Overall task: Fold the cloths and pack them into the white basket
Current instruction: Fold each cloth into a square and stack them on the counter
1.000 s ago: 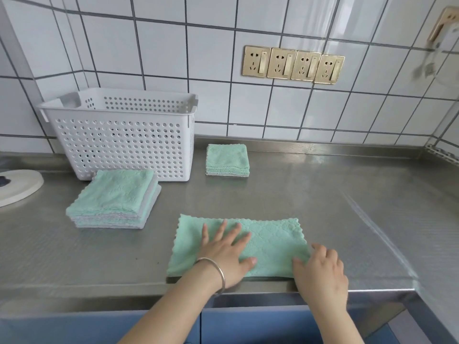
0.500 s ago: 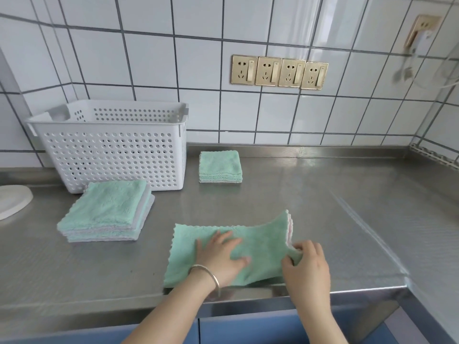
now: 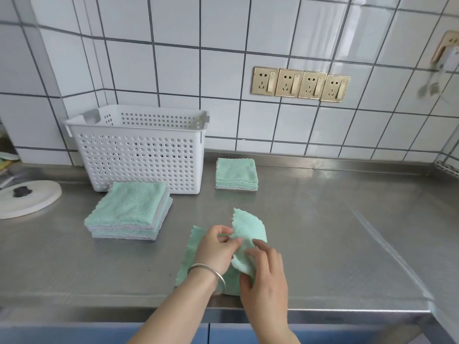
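A mint-green cloth (image 3: pixel 248 232) lies near the front edge of the steel counter, its right half lifted and swung over toward the left. My right hand (image 3: pixel 265 274) grips that raised half from below. My left hand (image 3: pixel 218 249), with a silver bangle at the wrist, pinches the cloth's edge at the middle. The white perforated basket (image 3: pixel 139 155) stands at the back left against the tiled wall. A larger stack of green cloths (image 3: pixel 129 209) sits in front of the basket. A small stack of folded cloths (image 3: pixel 236 173) rests to the basket's right.
A round white lid with a black knob (image 3: pixel 24 197) lies at the far left. The steel counter (image 3: pixel 347 232) stretches to the right. Four gold wall sockets (image 3: pixel 300 84) are on the tiles above. The counter's front edge runs just below my wrists.
The cloth lay flat under both hands a second ago. My right hand has since lifted its right end and carried it leftward over the middle; my left hand went from pressing flat to pinching.
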{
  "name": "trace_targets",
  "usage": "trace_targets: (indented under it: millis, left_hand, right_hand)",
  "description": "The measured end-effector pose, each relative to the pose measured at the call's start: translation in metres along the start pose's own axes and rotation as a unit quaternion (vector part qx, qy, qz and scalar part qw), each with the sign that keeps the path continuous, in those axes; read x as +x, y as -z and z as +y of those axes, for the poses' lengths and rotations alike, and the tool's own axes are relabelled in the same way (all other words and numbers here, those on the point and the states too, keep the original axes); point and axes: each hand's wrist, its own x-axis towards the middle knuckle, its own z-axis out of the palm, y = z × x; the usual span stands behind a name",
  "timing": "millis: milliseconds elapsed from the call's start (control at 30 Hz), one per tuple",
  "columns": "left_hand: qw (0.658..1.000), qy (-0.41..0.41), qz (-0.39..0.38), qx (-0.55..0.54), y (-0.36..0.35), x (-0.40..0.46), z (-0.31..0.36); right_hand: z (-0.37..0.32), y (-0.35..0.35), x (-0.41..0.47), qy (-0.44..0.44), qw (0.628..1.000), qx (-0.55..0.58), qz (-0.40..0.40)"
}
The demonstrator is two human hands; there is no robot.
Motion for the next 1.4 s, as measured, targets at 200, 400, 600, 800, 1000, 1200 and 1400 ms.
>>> trace_targets:
  millis: [200, 400, 600, 800, 1000, 1200, 1400]
  left_hand:
    - [0.999, 0.025, 0.029, -0.032, 0.039, 0.007, -0.004]
    - [0.994, -0.01, 0.051, 0.097, 0.074, 0.013, -0.014]
    - [0.99, 0.006, 0.038, 0.138, 0.084, 0.016, -0.025]
    - [0.992, 0.021, 0.026, 0.124, 0.087, 0.02, -0.034]
    - [0.991, 0.032, 0.017, 0.132, 0.101, 0.016, -0.033]
    - [0.867, -0.171, -0.027, 0.468, 0.087, -0.005, -0.026]
    - [0.762, -0.147, -0.117, 0.619, 0.074, -0.003, -0.051]
  right_hand:
    - [0.011, -0.018, -0.01, -0.019, 0.998, -0.035, -0.053]
    - [0.006, -0.022, -0.009, -0.005, 0.993, -0.052, -0.104]
    - [0.004, -0.025, -0.01, 0.022, 0.992, -0.067, -0.104]
    - [0.004, -0.026, -0.011, 0.012, 0.989, -0.072, -0.129]
    - [0.009, -0.018, -0.012, 0.024, 0.984, -0.037, -0.171]
    - [0.008, 0.008, 0.004, -0.078, 0.962, 0.119, -0.235]
    - [0.007, -0.012, 0.019, -0.025, 0.92, -0.104, -0.377]
